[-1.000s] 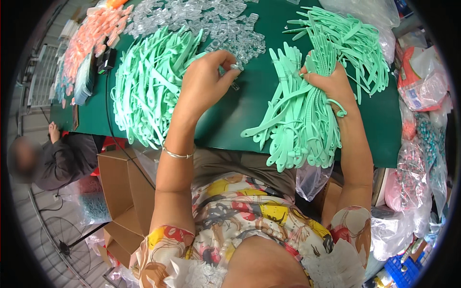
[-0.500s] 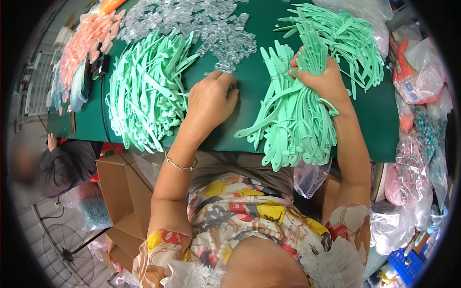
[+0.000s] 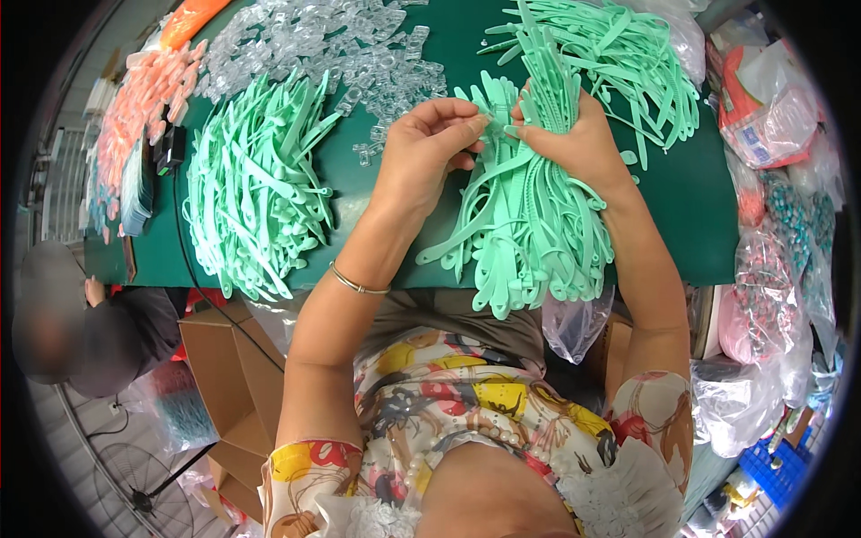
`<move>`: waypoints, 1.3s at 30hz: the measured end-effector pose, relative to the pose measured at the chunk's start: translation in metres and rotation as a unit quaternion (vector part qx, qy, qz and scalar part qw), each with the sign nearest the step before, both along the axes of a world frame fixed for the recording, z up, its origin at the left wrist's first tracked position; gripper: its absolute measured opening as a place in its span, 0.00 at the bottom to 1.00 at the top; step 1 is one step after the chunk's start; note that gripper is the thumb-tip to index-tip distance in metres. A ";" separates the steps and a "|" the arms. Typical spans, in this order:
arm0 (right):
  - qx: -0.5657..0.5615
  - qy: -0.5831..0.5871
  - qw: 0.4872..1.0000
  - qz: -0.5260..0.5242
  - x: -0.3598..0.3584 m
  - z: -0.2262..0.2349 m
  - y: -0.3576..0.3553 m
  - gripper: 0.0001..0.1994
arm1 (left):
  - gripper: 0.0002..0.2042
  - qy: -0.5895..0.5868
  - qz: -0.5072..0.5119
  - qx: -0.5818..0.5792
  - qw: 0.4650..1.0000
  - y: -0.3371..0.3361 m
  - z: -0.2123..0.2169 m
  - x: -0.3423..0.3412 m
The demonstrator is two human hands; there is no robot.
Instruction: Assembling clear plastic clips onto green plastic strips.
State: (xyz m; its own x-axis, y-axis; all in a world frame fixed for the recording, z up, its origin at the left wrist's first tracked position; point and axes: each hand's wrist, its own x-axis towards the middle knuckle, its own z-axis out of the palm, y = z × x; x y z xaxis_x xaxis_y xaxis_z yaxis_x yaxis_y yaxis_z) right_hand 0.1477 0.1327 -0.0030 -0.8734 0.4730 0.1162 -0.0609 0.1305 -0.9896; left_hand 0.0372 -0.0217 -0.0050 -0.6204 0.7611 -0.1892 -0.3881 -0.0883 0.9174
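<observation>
At the far left edge of the green table (image 3: 359,233), a heap of orange-pink plastic pieces (image 3: 134,99) lies beside a small black device (image 3: 169,148) whose cord trails off the near edge. Next comes a loose pile of mint-green flexible plastic straps (image 3: 256,188), and behind it a spread of small clear plastic clips (image 3: 314,45). The left hand (image 3: 421,152) has thumb and fingertips pinched shut on the tip of a single strap at the top of the bundle of mint-green straps (image 3: 525,224), which the right hand (image 3: 583,143) clasps around its upper part, fingers closed. The bundle's lower ends fan out over the near table edge, above a clear plastic bag (image 3: 574,323). If the right hand's clasp slackens while one strap is drawn, neighbours could probably slide out with it and drop off the edge. The straps look tangled, so a pull may drag several. Further right, another tangle of green straps (image 3: 628,72) crowds the table corner, and bags of mixed beads and parts (image 3: 771,224) hem in that side.
</observation>
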 end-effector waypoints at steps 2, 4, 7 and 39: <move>-0.002 0.000 1.000 -0.007 -0.001 -0.001 0.000 0.19 | 0.08 -0.043 0.009 0.006 0.999 0.004 -0.001 0.003; 0.018 -0.008 1.000 -0.016 -0.001 0.000 -0.001 0.19 | 0.08 -0.046 0.004 0.009 0.999 0.006 -0.001 0.006; 0.022 -0.012 0.999 -0.022 -0.001 0.003 -0.002 0.20 | 0.09 -0.045 0.001 0.015 0.999 0.007 0.001 0.009; 0.017 -0.010 1.000 0.016 -0.001 0.003 0.000 0.15 | 0.09 0.262 -0.113 -0.080 0.955 0.014 -0.007 -0.006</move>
State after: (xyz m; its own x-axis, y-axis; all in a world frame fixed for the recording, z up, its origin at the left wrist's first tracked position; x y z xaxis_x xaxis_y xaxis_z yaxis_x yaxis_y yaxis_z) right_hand 0.1466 0.1327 -0.0002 -0.8901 0.4413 0.1139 -0.0454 0.1628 -0.9856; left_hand 0.0314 -0.0079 -0.0120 -0.4843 0.8746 -0.0226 0.1361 0.1008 0.9856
